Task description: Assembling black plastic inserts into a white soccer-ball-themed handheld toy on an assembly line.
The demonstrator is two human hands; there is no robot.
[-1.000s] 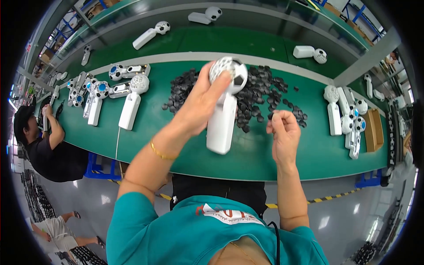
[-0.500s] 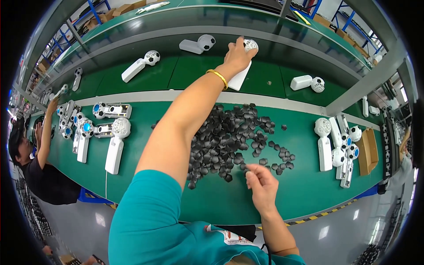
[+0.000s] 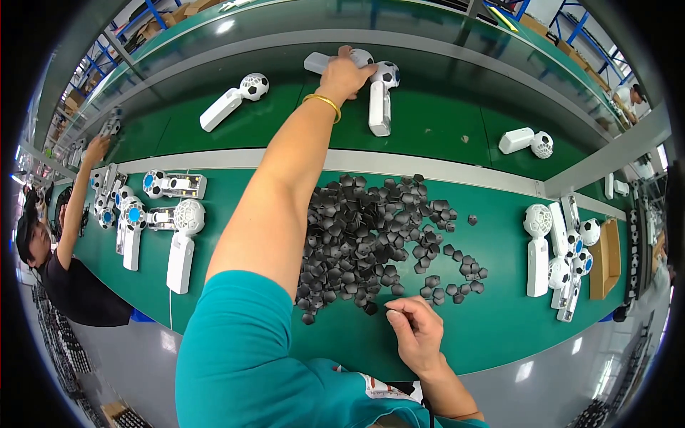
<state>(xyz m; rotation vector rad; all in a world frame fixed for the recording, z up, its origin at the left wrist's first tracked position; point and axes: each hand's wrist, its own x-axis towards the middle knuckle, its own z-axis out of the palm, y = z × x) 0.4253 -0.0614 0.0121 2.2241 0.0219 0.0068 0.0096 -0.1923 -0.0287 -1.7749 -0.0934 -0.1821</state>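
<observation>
On the far green strip, my left hand [image 3: 344,75] has its fingers around the football-patterned ball head of a white-handled device [image 3: 318,63]. The handle points left from under the hand. A second ball-headed device [image 3: 380,110] lies just right of that hand, with a blue spot at its ball's edge. My right hand [image 3: 418,329] is closed in a pinch over the near part of the table. A dark sliver, seemingly a black pentagonal piece [image 3: 388,307], shows at its fingertips. Left of and beyond this hand spreads a heap of black pentagonal pieces [image 3: 349,235].
More ball-headed devices [image 3: 222,109] lie along the far strip. Clusters of them stand on the table at left [image 3: 180,264] and right [image 3: 537,267], next to a cardboard tray [image 3: 606,260]. A metal post [image 3: 614,153] rises at right. A co-worker [image 3: 61,264] reaches in at far left.
My left hand has left one device and moved left onto the ball of its neighbour. The released device now shows its other side. My right hand has drawn slightly nearer and left.
</observation>
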